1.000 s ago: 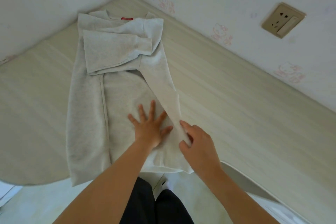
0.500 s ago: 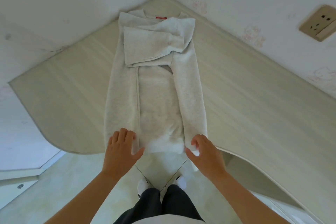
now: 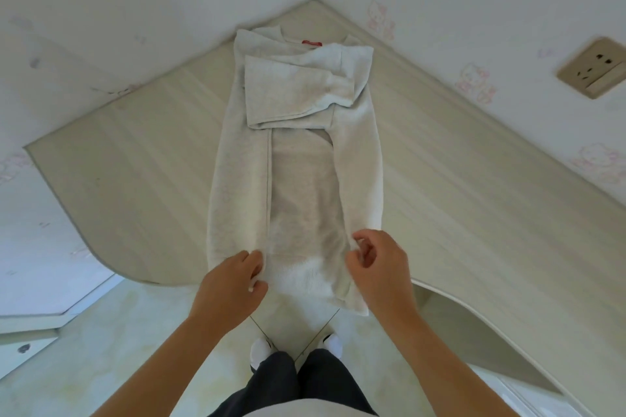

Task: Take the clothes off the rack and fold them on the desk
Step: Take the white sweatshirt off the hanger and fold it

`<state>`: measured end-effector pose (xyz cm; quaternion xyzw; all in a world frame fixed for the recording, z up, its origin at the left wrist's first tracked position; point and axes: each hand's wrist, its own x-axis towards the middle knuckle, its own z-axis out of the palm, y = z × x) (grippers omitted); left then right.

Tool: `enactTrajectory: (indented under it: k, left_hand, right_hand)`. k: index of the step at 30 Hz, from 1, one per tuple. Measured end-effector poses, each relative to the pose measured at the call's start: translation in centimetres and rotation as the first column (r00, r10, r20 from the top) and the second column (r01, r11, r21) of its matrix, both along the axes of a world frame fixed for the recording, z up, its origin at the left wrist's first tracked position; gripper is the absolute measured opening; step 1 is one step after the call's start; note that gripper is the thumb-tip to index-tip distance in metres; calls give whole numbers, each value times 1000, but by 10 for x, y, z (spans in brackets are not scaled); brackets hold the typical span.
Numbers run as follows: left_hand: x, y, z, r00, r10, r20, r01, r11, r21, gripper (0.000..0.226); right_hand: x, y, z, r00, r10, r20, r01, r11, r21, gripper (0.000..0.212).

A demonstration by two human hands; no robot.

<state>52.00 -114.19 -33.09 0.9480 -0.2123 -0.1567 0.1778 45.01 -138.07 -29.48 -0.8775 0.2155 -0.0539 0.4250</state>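
- Both hands have curled in on the near hem [image 3: 305,276] since half a second back, when their fingers lay flatter at its corners.
- The grey sweatshirt [image 3: 298,179] lies lengthwise on the desk [image 3: 474,213] and stretches away from the hands. Its sides are folded in and its sleeves are crossed at the far end, by the red label [image 3: 312,43]. The hem overhangs the desk edge between the hands.
- The left hand [image 3: 230,284] grips the hem's left corner, and the right hand [image 3: 379,271] pinches the right fold's edge (partly hidden, so that is my reading).
- Next, I judge: lift both corners level, keep the side folds trapped under the fingers, and carry the hem to the collar so it lands square.
- A wall socket [image 3: 592,73] sits well beyond the right hand.
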Motion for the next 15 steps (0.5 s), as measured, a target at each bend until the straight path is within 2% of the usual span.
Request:
enactTrajectory:
  k: [1, 2, 4, 6, 8, 11, 13, 15]
  left_hand:
    - [1, 5, -4, 997, -46, -55, 47, 999, 15, 17]
    - [3, 10, -8, 988, -97, -118, 100, 995, 18, 17]
    - [8, 19, -16, 954, -194, -227, 205, 978, 26, 12]
    - [10, 30, -22, 935, -229, -272, 243, 970, 19, 16]
    - [13, 38, -24, 954, -209, -213, 213, 977, -2, 23]
    - [19, 51, -23, 978, -207, 31, 208, 977, -38, 30]
    - [26, 60, -27, 961, -225, 162, 237, 970, -60, 46]
    - [35, 68, -31, 954, -216, 209, 231, 972, -49, 58]
  right_hand:
    - [0, 8, -7, 995, 93, -30, -94, 995, -31, 15]
    - [-2, 13, -19, 970, 209, -121, -218, 974, -67, 18]
    - [-10, 15, -46, 852, 399, -340, -463, 877, -131, 38]
    - [-16, 7, -59, 809, 435, -396, -525, 837, -153, 47]
    - [-21, -7, -60, 837, 429, -339, -501, 849, -165, 48]
    - [-22, -30, -65, 882, 386, -270, -456, 842, -287, 58]
    - [-19, -44, -68, 900, 347, -263, -428, 817, -386, 69]
    - [-14, -54, -68, 891, 350, -288, -446, 790, -421, 77]
